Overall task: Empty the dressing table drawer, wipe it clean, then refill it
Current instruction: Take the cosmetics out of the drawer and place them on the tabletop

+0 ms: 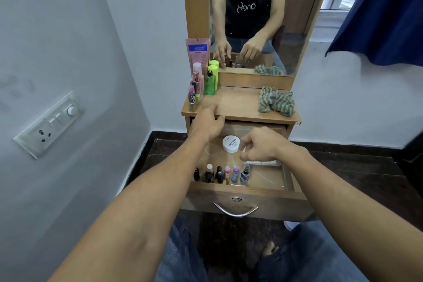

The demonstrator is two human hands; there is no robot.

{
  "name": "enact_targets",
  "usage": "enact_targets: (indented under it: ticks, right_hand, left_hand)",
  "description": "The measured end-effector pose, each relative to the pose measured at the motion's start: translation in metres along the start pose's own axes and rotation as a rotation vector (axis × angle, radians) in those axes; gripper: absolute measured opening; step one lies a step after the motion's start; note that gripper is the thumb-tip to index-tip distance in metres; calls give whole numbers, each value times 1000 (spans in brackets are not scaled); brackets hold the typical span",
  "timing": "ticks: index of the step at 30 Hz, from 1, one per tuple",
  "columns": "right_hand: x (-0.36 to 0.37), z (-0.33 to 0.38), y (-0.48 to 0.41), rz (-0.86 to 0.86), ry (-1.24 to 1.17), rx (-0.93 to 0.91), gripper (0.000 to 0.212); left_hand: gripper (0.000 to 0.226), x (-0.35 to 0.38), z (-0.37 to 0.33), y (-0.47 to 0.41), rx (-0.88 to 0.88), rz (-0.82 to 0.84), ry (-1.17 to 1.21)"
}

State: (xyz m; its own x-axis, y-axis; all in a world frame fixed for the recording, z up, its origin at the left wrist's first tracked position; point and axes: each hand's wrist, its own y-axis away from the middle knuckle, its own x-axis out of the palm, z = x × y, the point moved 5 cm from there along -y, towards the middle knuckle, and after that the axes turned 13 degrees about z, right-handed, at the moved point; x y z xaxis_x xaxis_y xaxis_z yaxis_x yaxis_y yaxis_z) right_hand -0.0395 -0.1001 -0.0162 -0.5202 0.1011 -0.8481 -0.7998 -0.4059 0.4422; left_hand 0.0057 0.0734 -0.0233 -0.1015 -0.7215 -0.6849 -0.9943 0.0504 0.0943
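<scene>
1. Your wooden pull-out drawer (247, 192) stands open under the wooden table (238, 101). Streaks on its floor suggest the wipe is done and you are refilling.
2. Inside are 6 small cosmetic bottles (220, 174) upright in a row against the front wall, a white round jar (231, 144) towards the back, and a slim white tube (263, 163) lying flat with its long axis left to right.
3. Your right hand (258, 144) hovers just right of the jar, above the tube. Its grip is curled with the fingertips drawn together; whether it pinches anything cannot be told.
4. Your left hand (207, 122) is at the table's front edge, its grip spread and empty. It is the nearer hand to the cluster of pink and green bottles (199, 82) at the table's left rear, which likely go in next.
5. The green striped cloth (275, 101) lies crumpled on the table's right.
</scene>
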Motion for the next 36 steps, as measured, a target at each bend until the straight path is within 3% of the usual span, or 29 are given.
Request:
enact_targets:
  ticks: [5, 16, 18, 27, 36]
  right_hand:
    - [25, -7, 6, 48, 118, 29, 27]
    - [22, -12, 3, -19, 85, 12, 15]
    - [-1, -10, 3, -72, 65, 19, 8]
    - [-127, 30, -29, -523, -82, -6, 15]
    - [-150, 68, -101, -542, -74, -17, 10]
  left_hand:
    - [49, -5, -6, 4, 5, -47, 27]
    - [40, 2, -2, 8, 16, -132, 53]
    - [37, 0, 0, 7, 14, -172, 72]
    - [27, -2, 8, -1, -38, -320, 211]
    - [19, -3, 23, -14, -37, -370, 106]
